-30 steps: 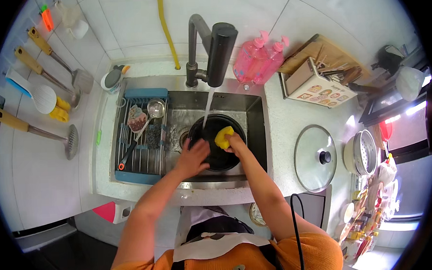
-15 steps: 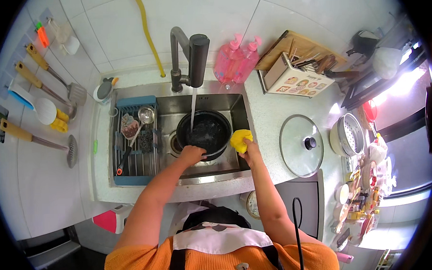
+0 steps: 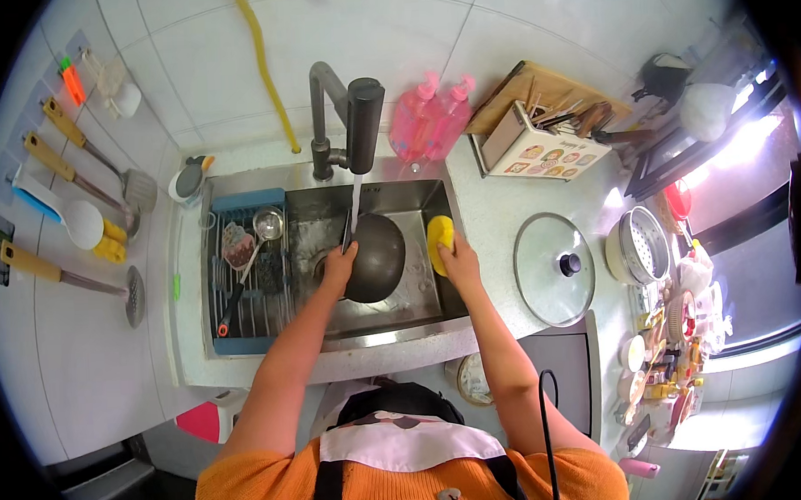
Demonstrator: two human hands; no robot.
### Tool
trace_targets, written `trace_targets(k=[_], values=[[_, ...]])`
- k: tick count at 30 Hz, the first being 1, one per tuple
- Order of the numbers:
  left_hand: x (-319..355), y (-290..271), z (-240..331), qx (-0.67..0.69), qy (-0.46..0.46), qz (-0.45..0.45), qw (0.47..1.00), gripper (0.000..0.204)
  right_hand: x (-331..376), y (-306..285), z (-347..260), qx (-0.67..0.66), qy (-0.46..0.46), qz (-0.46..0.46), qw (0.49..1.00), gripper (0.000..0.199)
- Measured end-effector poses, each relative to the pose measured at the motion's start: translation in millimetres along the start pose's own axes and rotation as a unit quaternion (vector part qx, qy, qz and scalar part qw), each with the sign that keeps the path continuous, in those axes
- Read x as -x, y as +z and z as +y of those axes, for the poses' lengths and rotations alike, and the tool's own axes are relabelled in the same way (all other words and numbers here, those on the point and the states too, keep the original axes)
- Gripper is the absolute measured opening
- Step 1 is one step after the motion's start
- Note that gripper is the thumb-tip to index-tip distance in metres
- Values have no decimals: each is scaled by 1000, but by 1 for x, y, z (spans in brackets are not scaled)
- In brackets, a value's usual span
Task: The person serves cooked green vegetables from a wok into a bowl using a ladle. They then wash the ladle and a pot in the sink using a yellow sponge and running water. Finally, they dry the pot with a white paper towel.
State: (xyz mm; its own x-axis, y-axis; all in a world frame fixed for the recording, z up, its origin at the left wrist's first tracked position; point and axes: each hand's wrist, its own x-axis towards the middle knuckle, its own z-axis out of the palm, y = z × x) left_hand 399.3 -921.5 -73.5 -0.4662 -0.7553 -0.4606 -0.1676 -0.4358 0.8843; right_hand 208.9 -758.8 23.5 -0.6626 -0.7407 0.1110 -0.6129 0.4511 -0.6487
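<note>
My left hand (image 3: 340, 267) is closed on the rim of a dark round pot (image 3: 376, 260), which is tilted on its side in the steel sink, its outer bottom turned to the right. Water runs from the grey faucet (image 3: 365, 126) in a stream (image 3: 356, 205) onto the pot's raised rim. A yellow sponge (image 3: 439, 244) is gripped in my right hand (image 3: 459, 258) by the sink's right wall, apart from the pot. Most of the pot's inside is hidden from view.
A blue-ended drying rack (image 3: 248, 199) with a ladle (image 3: 268, 224) sits over the sink's left side. Behind the sink stand pink pump bottles (image 3: 417, 120). On the right counter are a glass lid (image 3: 545, 275) and a utensil holder (image 3: 539, 148). Utensils hang on the left wall.
The pot has gone from upright, opening upward, to tilted on its side. My left hand has moved up and left with its rim. The sponge has shifted slightly and now shows edge-on.
</note>
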Motion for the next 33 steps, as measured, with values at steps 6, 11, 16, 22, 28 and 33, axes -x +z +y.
trace_targets(k=[6,11,16,22,28,33], values=[[10,-7,-15,-100,76,43,991,38,-12,25,-87,143,-274,-139,941,49],[27,-34,12,-119,135,48,982,38,-41,88,-74,-9,-350,-97,931,48],[59,-51,46,-41,56,34,997,42,-104,96,-42,-219,-41,-343,913,45],[73,-60,65,362,-38,113,924,56,-75,92,4,-363,324,-365,794,39],[66,-56,73,517,-97,74,847,50,8,94,0,-543,322,-221,743,36],[81,-48,104,539,-132,107,825,49,35,72,1,-515,346,-193,760,41]])
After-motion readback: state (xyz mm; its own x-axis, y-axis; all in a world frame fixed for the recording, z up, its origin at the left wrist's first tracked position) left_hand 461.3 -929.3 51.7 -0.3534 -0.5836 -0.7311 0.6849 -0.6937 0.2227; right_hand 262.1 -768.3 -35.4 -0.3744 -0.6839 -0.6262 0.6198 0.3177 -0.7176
